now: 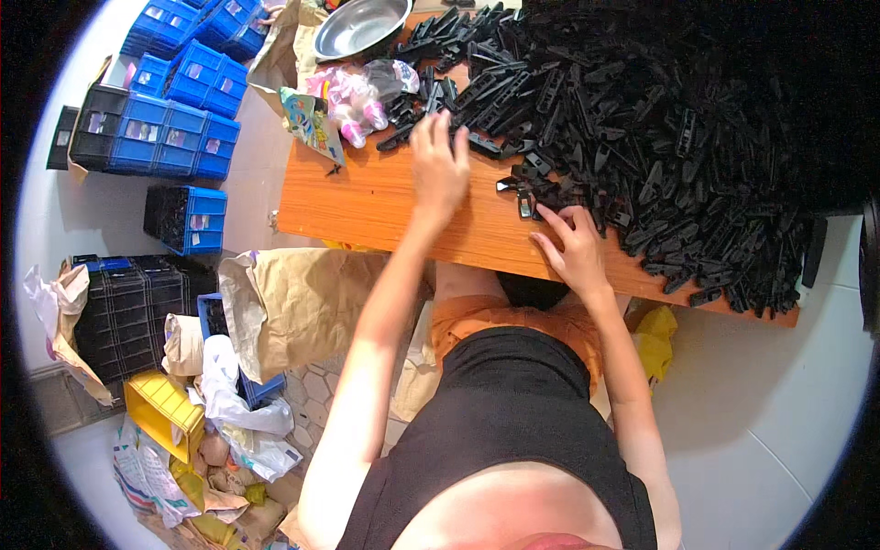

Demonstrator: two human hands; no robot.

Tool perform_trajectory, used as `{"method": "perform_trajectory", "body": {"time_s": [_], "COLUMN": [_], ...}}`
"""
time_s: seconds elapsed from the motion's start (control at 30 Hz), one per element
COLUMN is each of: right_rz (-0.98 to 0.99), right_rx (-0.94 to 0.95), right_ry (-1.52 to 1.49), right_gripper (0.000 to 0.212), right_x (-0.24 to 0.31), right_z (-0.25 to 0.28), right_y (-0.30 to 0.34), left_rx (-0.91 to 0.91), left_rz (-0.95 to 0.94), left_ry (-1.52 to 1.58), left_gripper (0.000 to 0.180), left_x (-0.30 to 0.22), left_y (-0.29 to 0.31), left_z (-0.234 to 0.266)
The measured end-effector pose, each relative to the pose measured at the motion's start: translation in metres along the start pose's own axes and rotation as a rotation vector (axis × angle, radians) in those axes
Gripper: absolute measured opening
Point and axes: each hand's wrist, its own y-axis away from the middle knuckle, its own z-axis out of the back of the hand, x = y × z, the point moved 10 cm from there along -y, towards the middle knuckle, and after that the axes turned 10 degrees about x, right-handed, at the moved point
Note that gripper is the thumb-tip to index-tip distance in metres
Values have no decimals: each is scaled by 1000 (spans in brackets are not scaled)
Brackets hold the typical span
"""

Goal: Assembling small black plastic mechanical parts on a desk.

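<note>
A large heap of black plastic clip-like parts (pixel 678 156) covers the right and far side of the wooden table (pixel 367 197). My left hand (pixel 438 170) is over the table with its fingers spread and slightly blurred, close to the black parts at the heap's left edge. Nothing shows in its grip. My right hand (pixel 576 243) rests at the table's near edge, thumb and forefinger apart. Its forefinger reaches a few small black pieces (pixel 526 203) with shiny spots at the heap's near border. Whether it touches one is hard to see.
A metal bowl (pixel 362 27), pink-and-white plastic bottles (pixel 353 105) and a colourful packet (pixel 310 124) stand at the table's far left. Blue crates (pixel 188 137) are stacked on the left. Below them are a black crate (pixel 133 312), a paper sack (pixel 298 307) and a yellow basket (pixel 165 412).
</note>
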Motion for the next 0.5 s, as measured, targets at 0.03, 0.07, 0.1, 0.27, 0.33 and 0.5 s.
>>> {"method": "perform_trajectory", "body": {"time_s": [0.03,0.07,0.1,0.27,0.33,0.5], "right_rz": [8,5,7,0,-17,-14], "right_rx": [-4,-3,0,1,9,20], "right_ry": [-3,-6,-13,-10,-19,-8], "right_gripper": [39,39,40,40,40,40], "right_x": [1,3,3,4,2,8], "right_z": [0,2,-1,1,-1,1], "right_y": [0,1,1,2,3,-1], "left_rx": [-11,46,93,368,539,423], "left_rz": [-54,-114,-206,143,462,308], "left_ry": [-38,-24,-76,-279,-206,-236], "left_gripper": [30,27,28,67,88,74], "left_x": [17,31,37,97,127,115], "left_y": [-17,-33,-45,-111,-109,-86], "left_z": [1,-6,-11,-48,-56,-66]}}
